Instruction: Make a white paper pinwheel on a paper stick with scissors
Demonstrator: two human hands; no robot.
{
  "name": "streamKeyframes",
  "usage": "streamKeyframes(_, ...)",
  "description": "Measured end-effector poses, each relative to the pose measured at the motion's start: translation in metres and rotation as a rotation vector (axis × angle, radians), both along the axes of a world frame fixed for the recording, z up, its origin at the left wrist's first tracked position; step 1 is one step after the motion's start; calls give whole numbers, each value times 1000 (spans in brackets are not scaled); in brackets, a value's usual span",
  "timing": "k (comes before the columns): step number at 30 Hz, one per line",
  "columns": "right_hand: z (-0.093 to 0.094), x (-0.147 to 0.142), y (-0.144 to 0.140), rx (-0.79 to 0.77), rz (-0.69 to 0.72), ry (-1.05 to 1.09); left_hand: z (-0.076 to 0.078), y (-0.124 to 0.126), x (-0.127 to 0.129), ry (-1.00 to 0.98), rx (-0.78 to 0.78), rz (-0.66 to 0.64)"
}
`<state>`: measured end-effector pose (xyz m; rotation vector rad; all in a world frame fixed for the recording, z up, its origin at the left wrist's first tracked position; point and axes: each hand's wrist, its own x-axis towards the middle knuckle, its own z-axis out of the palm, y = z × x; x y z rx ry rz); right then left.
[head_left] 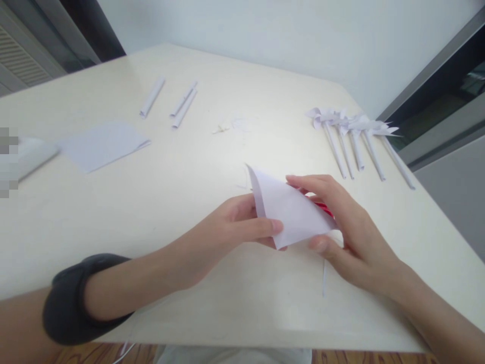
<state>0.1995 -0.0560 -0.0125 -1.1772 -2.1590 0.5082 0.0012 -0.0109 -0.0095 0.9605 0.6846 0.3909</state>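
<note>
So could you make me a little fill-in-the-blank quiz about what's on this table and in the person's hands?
1. Both hands hold a folded white paper shaped like a ____.
2. Behind the paper, by the right hand, something coloured ____ peeks out.
3. The finished paper pinwheels lie at the far ____ of the table.
4. The left hand belongs to an arm wearing a dark ____ at the wrist.

Missing words: triangle; red; right; band

Plain office-like room: bare white table (pixel 182 177), blank wall (pixel 265 30), dark window frames (pixel 435 76)
</note>
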Motion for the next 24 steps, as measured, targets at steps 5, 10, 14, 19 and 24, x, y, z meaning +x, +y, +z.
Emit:
streamKeyframes(5,6,-4,1,-270,-110,119,-7,-2,2,-22,68,7)
streamKeyframes(10,6,-6,-1,-498,-128,195,-11,-7,4,-18,35,-39)
streamKeyframes(14,2,-7,1,-600,-130,186,-9,-6,6,37,21,-117)
streamKeyframes(19,1,-8,1,-651,-129,151,-15,-6,5,6,31,-133)
streamKeyframes(24,6,-11,2,-582,-174,33,-20,-5,4,-18,7,-137)
